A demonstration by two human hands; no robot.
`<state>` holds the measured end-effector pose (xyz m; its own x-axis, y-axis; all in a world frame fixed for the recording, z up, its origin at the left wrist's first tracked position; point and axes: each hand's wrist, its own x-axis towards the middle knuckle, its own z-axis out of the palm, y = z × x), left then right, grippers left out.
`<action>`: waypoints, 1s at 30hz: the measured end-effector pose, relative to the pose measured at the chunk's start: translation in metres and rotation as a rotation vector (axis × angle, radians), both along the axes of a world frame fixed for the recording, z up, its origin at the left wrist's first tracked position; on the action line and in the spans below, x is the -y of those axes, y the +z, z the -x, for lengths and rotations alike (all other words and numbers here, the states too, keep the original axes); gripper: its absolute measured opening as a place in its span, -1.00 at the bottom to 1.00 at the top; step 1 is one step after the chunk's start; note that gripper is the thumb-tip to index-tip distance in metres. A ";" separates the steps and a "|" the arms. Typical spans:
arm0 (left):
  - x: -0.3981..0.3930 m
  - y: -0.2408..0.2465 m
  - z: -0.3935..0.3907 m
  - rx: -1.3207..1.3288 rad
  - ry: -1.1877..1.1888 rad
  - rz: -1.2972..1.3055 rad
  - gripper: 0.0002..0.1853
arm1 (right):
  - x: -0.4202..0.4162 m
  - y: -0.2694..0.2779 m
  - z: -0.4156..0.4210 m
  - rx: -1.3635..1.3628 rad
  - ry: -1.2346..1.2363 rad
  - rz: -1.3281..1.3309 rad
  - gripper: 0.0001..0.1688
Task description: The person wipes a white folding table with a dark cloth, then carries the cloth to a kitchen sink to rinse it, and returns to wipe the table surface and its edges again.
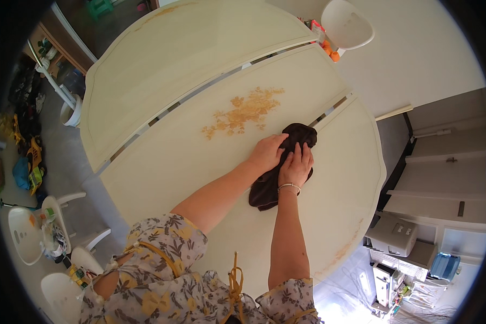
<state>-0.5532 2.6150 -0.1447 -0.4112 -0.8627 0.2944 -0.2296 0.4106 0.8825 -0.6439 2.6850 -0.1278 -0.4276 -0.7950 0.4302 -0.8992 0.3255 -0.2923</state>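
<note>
A dark brown cloth (pixel 266 189) lies bunched and folded on a cream table (pixel 166 174), across the middle and right sections of its top. My left hand (pixel 268 151) grips the cloth's left edge near its upper end, fingers curled in. Beside it, my right hand (pixel 295 167) rests on top of the cloth with its fingers bent over the fabric; a thin bracelet (pixel 289 186) circles that wrist. Just beyond the hands, a golden floral print (pixel 245 110) decorates the tabletop.
Narrow gaps (pixel 204 92) split the tabletop into sections. White chairs (pixel 24 235) stand at the lower left, and another white chair (pixel 347 25) is at the upper right near orange fruit (pixel 334 56). A white bucket (pixel 72 111) sits beside the table's left edge.
</note>
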 end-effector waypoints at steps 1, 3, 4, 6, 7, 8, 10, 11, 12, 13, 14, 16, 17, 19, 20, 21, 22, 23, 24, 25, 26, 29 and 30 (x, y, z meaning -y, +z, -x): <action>-0.002 0.001 -0.001 -0.014 0.019 -0.016 -0.53 | -0.001 -0.001 -0.002 0.030 0.034 0.032 -0.64; -0.006 0.001 -0.003 -0.030 0.088 -0.052 -0.52 | -0.002 0.000 -0.007 0.087 0.107 0.098 -0.65; -0.009 0.000 -0.003 -0.057 0.138 -0.053 -0.52 | -0.002 0.001 -0.010 0.064 0.138 0.100 -0.66; -0.014 0.000 -0.008 -0.083 0.206 -0.052 -0.52 | -0.004 0.002 -0.018 0.023 0.194 0.107 -0.67; -0.016 0.001 -0.014 -0.081 0.226 -0.049 -0.52 | -0.004 0.003 -0.022 0.021 0.229 0.115 -0.68; -0.018 0.002 -0.019 -0.078 0.245 -0.047 -0.52 | -0.004 0.004 -0.025 0.019 0.264 0.124 -0.68; -0.025 0.002 -0.030 -0.042 0.185 0.053 -0.51 | -0.004 0.003 -0.025 0.007 0.323 0.132 -0.69; -0.027 0.003 -0.035 -0.024 0.155 0.103 -0.50 | -0.002 0.002 -0.023 0.004 0.299 0.107 -0.68; -0.027 0.006 -0.038 0.051 0.089 0.062 -0.49 | 0.001 0.002 -0.023 0.003 0.281 0.083 -0.68; -0.025 0.009 -0.042 0.085 0.041 0.030 -0.49 | 0.003 0.003 -0.024 0.001 0.263 0.058 -0.68; -0.023 0.013 -0.045 0.118 -0.005 -0.002 -0.49 | 0.003 0.002 -0.026 0.019 0.249 0.045 -0.66; -0.025 0.017 -0.049 0.150 -0.056 -0.027 -0.50 | 0.000 0.003 -0.025 -0.012 0.243 0.009 -0.65; -0.026 0.019 -0.053 0.161 -0.067 -0.028 -0.50 | -0.002 0.004 -0.025 -0.030 0.239 -0.009 -0.64; -0.042 0.015 -0.075 0.206 -0.081 -0.074 -0.49 | -0.013 0.007 -0.048 -0.005 0.249 -0.043 -0.64; -0.044 0.013 -0.086 0.208 -0.087 -0.063 -0.49 | -0.013 0.010 -0.057 -0.011 0.264 -0.041 -0.64; -0.051 0.016 -0.102 0.217 -0.092 -0.074 -0.49 | -0.022 0.011 -0.070 -0.005 0.283 -0.059 -0.63; -0.054 0.016 -0.111 0.217 -0.107 -0.075 -0.49 | -0.028 0.009 -0.077 -0.010 0.306 -0.032 -0.63; -0.062 0.017 -0.123 0.222 -0.128 -0.099 -0.48 | -0.038 0.006 -0.086 0.003 0.321 -0.044 -0.63; -0.064 0.017 -0.134 0.219 -0.151 -0.105 -0.48 | -0.042 0.007 -0.094 0.004 0.332 -0.042 -0.62; -0.069 0.016 -0.146 0.215 -0.173 -0.111 -0.48 | -0.048 0.008 -0.103 0.006 0.344 -0.039 -0.62; -0.077 0.015 -0.159 0.259 -0.181 -0.121 -0.49 | -0.057 0.005 -0.114 0.015 0.343 -0.051 -0.62; -0.094 0.027 -0.199 0.320 -0.220 -0.165 -0.48 | -0.075 0.011 -0.147 0.026 0.391 -0.079 -0.61; -0.099 0.028 -0.213 0.308 -0.242 -0.179 -0.47 | -0.080 0.014 -0.160 0.032 0.400 -0.083 -0.62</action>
<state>-0.3401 2.7141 -0.1162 -0.6536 -0.7566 -0.0193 -0.4096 0.3321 0.8497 -0.4844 2.7651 -0.1139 -0.0897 -0.9329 0.3488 -0.9507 -0.0242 -0.3091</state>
